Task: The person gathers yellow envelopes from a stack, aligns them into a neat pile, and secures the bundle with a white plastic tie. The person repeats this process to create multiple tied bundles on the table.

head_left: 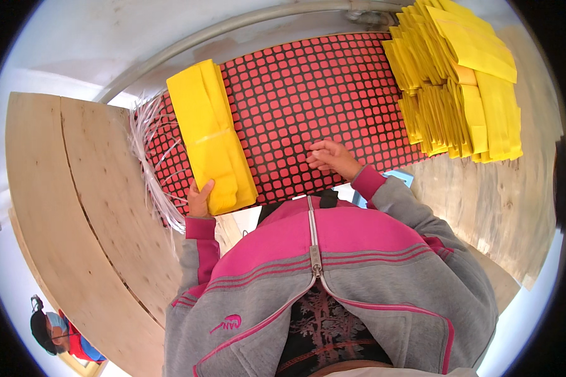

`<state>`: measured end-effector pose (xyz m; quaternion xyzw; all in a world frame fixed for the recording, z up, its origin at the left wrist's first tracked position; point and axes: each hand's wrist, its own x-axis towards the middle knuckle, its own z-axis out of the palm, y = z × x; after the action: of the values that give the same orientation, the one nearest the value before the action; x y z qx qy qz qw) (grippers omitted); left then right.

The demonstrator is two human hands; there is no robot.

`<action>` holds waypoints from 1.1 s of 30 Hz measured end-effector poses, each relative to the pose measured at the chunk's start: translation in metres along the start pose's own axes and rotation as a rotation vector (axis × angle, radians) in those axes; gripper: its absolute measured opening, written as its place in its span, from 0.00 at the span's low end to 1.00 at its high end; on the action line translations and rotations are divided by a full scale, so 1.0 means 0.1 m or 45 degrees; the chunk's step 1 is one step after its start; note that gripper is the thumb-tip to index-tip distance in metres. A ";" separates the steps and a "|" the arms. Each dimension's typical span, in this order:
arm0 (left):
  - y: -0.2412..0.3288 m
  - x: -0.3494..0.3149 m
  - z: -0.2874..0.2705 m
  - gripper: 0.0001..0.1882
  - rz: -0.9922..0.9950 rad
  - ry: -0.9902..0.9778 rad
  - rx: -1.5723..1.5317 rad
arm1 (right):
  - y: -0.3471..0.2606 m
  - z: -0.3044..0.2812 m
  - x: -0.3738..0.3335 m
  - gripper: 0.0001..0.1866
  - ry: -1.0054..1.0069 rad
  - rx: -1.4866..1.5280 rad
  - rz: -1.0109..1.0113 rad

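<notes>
A bundle of folded yellow fabric-like pieces (210, 116) lies at the left of a table covered in a red-and-black patterned cloth (308, 88). A pale band crosses its middle. My left hand (199, 200) grips the bundle's near left corner, thumb on top and the other fingers mostly hidden. Over the cloth's near edge, to the right of the bundle, hovers my right hand (334, 159). Its fingers are loosely bent and apart, with nothing in them. Thin white strips (148, 144) hang in a loose bunch over the cloth's left end.
Tall stacks of similar yellow pieces (465, 81) stand at the far right of the cloth. Bare wooden boards (63, 182) lie on the left, and another wooden surface (478, 207) on the right. A pipe (233, 25) runs along the wall behind. Another person (63, 333) is at lower left.
</notes>
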<state>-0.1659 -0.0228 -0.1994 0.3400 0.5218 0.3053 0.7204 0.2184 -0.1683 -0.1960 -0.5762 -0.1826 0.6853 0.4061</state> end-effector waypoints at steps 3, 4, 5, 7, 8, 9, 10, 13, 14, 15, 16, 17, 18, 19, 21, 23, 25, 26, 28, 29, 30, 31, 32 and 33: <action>-0.01 0.00 -0.04 0.22 0.009 0.050 0.071 | 0.03 -0.14 -0.02 0.18 -0.027 0.096 0.048; -0.01 0.00 -0.05 0.23 -0.001 0.061 0.075 | 0.04 -0.16 -0.01 0.18 -0.078 0.124 0.008; 0.00 0.00 -0.06 0.23 -0.004 0.024 0.037 | 0.03 -0.17 0.01 0.18 -0.088 0.132 0.015; 0.06 -0.02 -0.09 0.24 -0.084 0.017 0.101 | 0.02 -0.20 0.04 0.18 -0.092 0.131 0.041; 0.12 -0.01 -0.11 0.24 -0.124 -0.035 0.073 | 0.02 -0.21 0.05 0.18 -0.088 0.122 0.061; 0.15 -0.01 -0.12 0.24 -0.189 -0.085 0.037 | 0.01 -0.21 0.06 0.18 -0.103 0.120 0.057; 0.19 -0.03 -0.14 0.24 -0.234 -0.090 -0.032 | 0.01 -0.21 0.06 0.17 -0.114 0.110 0.061; 0.42 0.07 -0.20 0.20 -0.461 -0.132 -0.031 | 0.00 -0.24 0.08 0.17 -0.120 0.194 0.109; 0.40 0.09 -0.17 0.16 -0.431 -0.035 0.025 | 0.00 -0.24 0.08 0.17 -0.136 0.199 0.097; 0.42 0.12 -0.15 0.16 -0.417 -0.001 0.074 | 0.01 -0.25 0.08 0.17 -0.140 0.198 0.091; 0.43 0.16 -0.13 0.15 -0.404 0.024 0.114 | 0.01 -0.25 0.08 0.16 -0.138 0.191 0.092; 0.45 0.21 -0.11 0.15 -0.405 0.074 0.160 | 0.01 -0.26 0.08 0.16 -0.147 0.184 0.088; 0.44 0.25 -0.08 0.16 -0.353 0.120 0.210 | 0.02 -0.26 0.08 0.16 -0.151 0.172 0.091; 0.43 0.27 -0.06 0.16 -0.328 0.105 0.231 | 0.01 -0.25 0.08 0.16 -0.153 0.155 0.093; 0.42 0.31 -0.04 0.16 -0.277 0.071 0.275 | 0.01 -0.24 0.08 0.16 -0.162 0.125 0.084; 0.38 0.38 -0.02 0.16 -0.235 0.119 0.245 | 0.00 -0.24 0.07 0.16 -0.171 0.126 0.085; 0.36 0.47 -0.02 0.16 -0.235 0.145 0.225 | -0.01 -0.25 0.06 0.17 -0.172 0.156 0.090; 0.37 0.51 -0.04 0.16 -0.260 0.152 0.219 | -0.01 -0.25 0.06 0.17 -0.172 0.161 0.095; 0.37 0.58 -0.05 0.17 -0.243 0.110 0.244 | 0.00 -0.26 0.07 0.17 -0.165 0.161 0.110; 0.37 0.61 -0.04 0.17 -0.234 0.089 0.256 | 0.00 -0.27 0.08 0.17 -0.169 0.156 0.107; 0.40 0.62 -0.05 0.18 -0.239 0.043 0.266 | 0.01 -0.27 0.08 0.17 -0.175 0.153 0.105; 0.40 0.62 -0.03 0.19 -0.228 0.045 0.259 | 0.02 -0.27 0.09 0.17 -0.183 0.150 0.098; 0.41 0.61 -0.01 0.20 -0.216 0.047 0.252 | 0.03 -0.27 0.10 0.16 -0.178 0.157 0.099; 0.38 0.59 0.04 0.21 -0.188 0.097 0.227 | 0.04 -0.27 0.11 0.16 -0.195 0.160 0.083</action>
<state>-0.1498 0.0457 -0.2001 0.3516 0.5974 0.2166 0.6875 0.2424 -0.1678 -0.2130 -0.5013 -0.1511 0.7502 0.4038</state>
